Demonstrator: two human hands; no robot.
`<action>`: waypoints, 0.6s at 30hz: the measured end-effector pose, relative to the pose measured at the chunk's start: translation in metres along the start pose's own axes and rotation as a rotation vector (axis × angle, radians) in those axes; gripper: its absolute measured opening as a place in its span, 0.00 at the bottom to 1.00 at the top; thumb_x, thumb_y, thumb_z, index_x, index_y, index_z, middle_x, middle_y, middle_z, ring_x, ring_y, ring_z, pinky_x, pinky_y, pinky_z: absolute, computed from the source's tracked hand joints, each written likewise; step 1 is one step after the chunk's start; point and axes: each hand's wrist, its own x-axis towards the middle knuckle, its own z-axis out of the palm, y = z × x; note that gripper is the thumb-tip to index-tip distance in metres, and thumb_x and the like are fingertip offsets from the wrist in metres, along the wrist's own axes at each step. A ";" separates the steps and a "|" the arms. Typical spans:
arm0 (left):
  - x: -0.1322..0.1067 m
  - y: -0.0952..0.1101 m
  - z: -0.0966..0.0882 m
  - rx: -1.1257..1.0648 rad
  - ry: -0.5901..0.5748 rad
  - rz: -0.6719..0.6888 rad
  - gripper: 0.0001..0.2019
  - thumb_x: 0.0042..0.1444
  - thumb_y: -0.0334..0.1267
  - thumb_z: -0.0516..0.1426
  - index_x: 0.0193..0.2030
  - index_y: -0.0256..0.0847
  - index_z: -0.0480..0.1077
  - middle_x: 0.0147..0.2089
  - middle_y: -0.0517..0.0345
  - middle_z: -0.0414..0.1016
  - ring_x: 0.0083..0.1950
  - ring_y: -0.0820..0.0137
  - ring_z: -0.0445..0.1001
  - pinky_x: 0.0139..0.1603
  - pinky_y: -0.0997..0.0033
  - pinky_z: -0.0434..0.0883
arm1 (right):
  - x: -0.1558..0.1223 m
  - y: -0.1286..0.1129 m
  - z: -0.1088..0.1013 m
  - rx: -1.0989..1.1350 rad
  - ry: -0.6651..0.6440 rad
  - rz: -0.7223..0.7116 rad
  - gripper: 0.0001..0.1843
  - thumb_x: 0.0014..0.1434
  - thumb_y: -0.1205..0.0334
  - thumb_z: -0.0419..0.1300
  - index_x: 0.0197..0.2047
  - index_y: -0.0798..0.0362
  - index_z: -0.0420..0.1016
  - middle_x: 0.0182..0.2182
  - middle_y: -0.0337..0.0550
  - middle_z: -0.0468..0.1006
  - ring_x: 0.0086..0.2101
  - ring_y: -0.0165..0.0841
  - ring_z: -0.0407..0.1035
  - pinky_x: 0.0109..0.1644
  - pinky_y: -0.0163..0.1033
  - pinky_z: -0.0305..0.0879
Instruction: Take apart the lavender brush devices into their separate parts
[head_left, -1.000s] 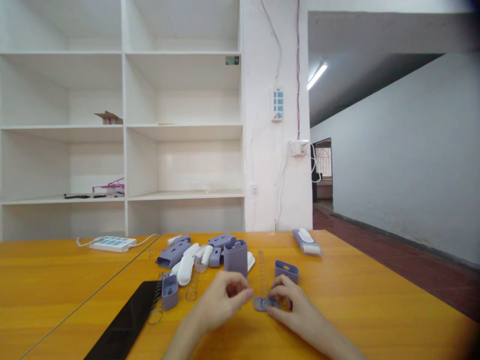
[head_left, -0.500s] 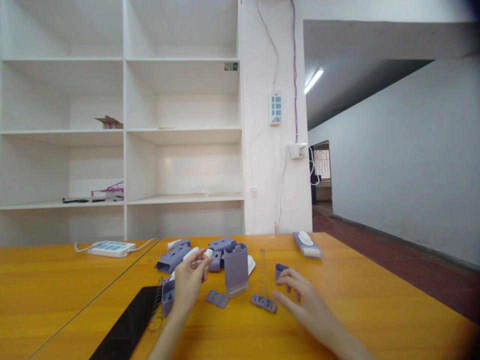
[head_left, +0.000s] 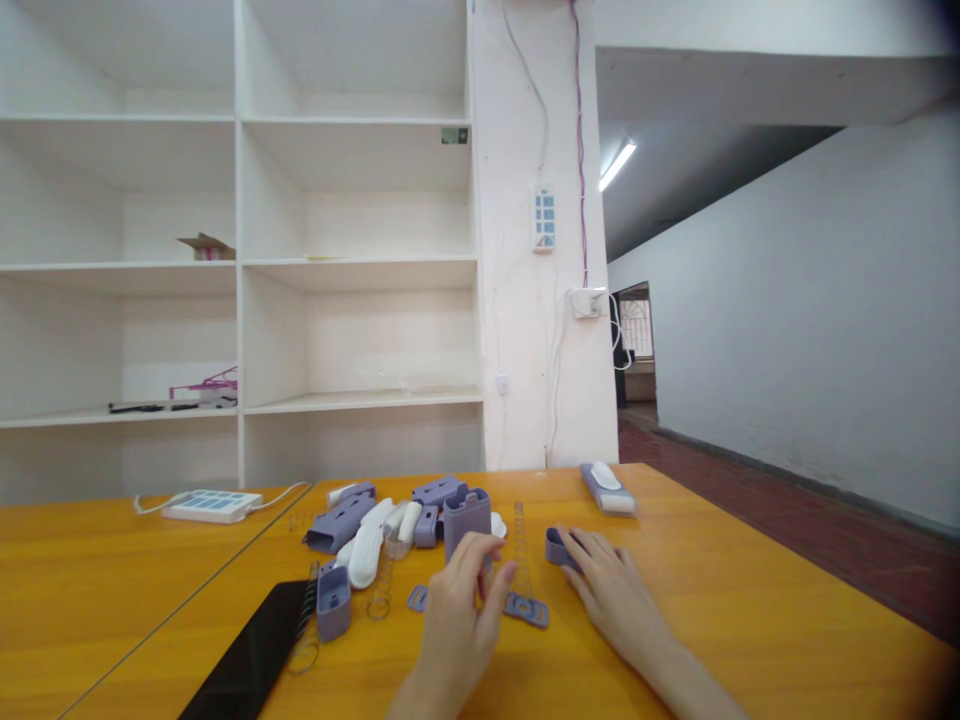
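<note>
My left hand hovers in front of an upright purple plastic housing, partly covering it. Its thumb and index finger are apart with nothing between them. My right hand has its fingers closed around the right end of a small hollow purple end cap, which sits on the table. Between the hands lies a flat purple slotted plate, with a clear coil spring stretching behind it. A second slotted plate is mostly hidden by my left hand.
Left of the hands are a purple cup-shaped part, white curved pieces, more purple housings and springs. A black tablet-like slab lies front left. A white power strip and an assembled purple-and-white unit lie farther back.
My left hand has moved right, from the white pieces to the front of the upright housing. My right hand has come down onto the end cap. The view has shifted slightly.
</note>
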 end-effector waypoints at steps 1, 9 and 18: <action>-0.003 0.001 0.009 0.019 -0.017 -0.030 0.12 0.67 0.43 0.55 0.53 0.43 0.71 0.42 0.54 0.77 0.33 0.69 0.73 0.38 0.71 0.70 | 0.001 -0.001 -0.001 -0.001 -0.001 -0.003 0.27 0.66 0.65 0.54 0.67 0.44 0.67 0.59 0.50 0.76 0.56 0.48 0.70 0.55 0.53 0.66; -0.016 -0.013 0.033 -0.050 -0.152 -0.223 0.29 0.63 0.42 0.58 0.69 0.41 0.58 0.64 0.45 0.68 0.61 0.59 0.69 0.64 0.61 0.64 | 0.000 -0.009 -0.014 0.102 0.042 0.091 0.22 0.61 0.57 0.60 0.58 0.51 0.76 0.48 0.55 0.77 0.50 0.52 0.70 0.52 0.52 0.63; -0.021 -0.029 0.036 -0.022 -0.357 -0.339 0.30 0.55 0.33 0.59 0.66 0.44 0.64 0.54 0.52 0.75 0.56 0.58 0.70 0.62 0.58 0.62 | -0.001 -0.012 -0.020 0.536 -0.016 0.433 0.12 0.58 0.49 0.59 0.35 0.49 0.70 0.29 0.43 0.78 0.31 0.42 0.74 0.36 0.43 0.65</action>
